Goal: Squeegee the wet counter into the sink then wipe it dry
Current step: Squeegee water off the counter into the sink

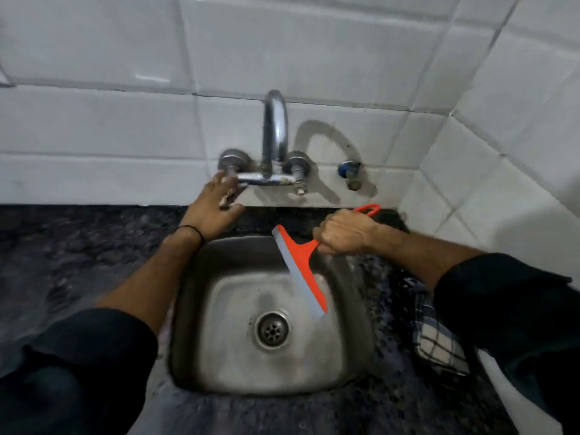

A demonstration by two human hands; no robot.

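Note:
An orange squeegee (302, 271) with a grey rubber blade hangs over the steel sink (188, 309), blade slanting down toward the drain. My right hand (343, 231) is shut on its handle at the sink's back right corner. My left hand (213, 206) reaches to the left tap handle (231, 196) of the wall faucet (274, 133); its fingers lie on the handle, and whether they grip it is unclear. The dark speckled counter (78, 252) surrounds the sink. A checked cloth (439, 337) lies on the counter right of the sink, partly under my right sleeve.
White tiled walls stand behind the sink and on the right, forming a corner. A small blue valve (347, 168) sticks out of the wall right of the faucet. The drain (271, 330) sits in the middle of the basin.

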